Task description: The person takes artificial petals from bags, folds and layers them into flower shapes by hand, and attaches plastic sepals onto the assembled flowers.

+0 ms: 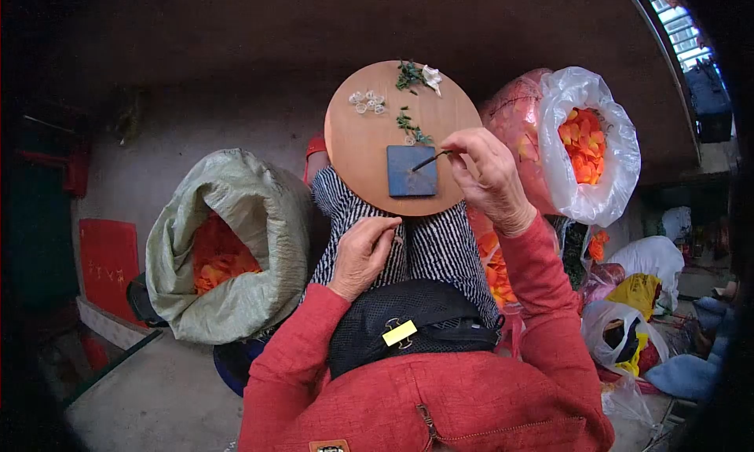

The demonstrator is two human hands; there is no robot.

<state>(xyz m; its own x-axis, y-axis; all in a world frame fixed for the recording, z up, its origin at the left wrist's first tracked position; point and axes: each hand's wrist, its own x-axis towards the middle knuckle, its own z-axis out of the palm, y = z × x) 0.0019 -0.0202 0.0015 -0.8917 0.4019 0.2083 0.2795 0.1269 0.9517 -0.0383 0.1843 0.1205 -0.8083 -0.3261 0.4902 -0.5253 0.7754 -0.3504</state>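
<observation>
Round wooden table stands over striped trousers, a sack of orange petals to its left and a clear bag of them to its right. The right hand narrowly pinches a dark thin stick, its lower end at the blue block on the table's near side. The left hand, just off the table's near edge, has thumb and forefinger close together; cannot tell if they hold anything

I count one round light-wood tabletop, one square blue block, one slim dark stick, one pale-green woven sack.
</observation>
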